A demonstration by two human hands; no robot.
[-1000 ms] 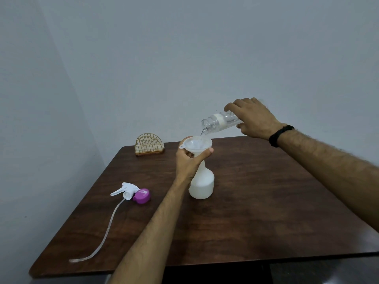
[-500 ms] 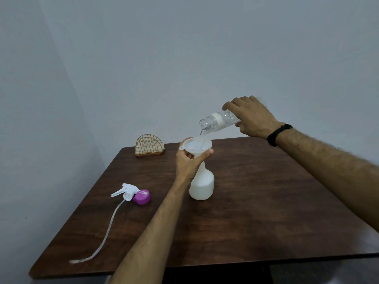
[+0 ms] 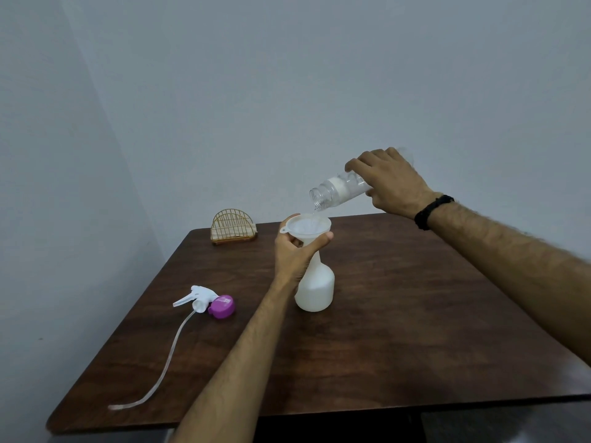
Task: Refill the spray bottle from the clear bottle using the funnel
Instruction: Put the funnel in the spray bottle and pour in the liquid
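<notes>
The white spray bottle (image 3: pixel 315 287) stands upright near the middle of the dark wooden table (image 3: pixel 399 330), its top off. A white funnel (image 3: pixel 307 227) sits in its neck. My left hand (image 3: pixel 295 251) grips the funnel just under its rim, fingers and thumb curled round it. My right hand (image 3: pixel 388 183) holds the clear bottle (image 3: pixel 337 190) tilted down to the left, its open mouth just above the funnel's right edge. A thin stream of water falls from the mouth into the funnel. The far end of the clear bottle is hidden behind my right hand.
The spray head (image 3: pixel 196 298) with its long dip tube (image 3: pixel 166 366) lies on the table's left side, beside a purple cap (image 3: pixel 221 306). A gold wire napkin holder (image 3: pixel 232 226) stands at the back left corner. Grey walls close the back and left.
My right hand has lifted the clear bottle's far end a little, tipping it more steeply over the funnel. My left hand and the spray bottle have stayed put.
</notes>
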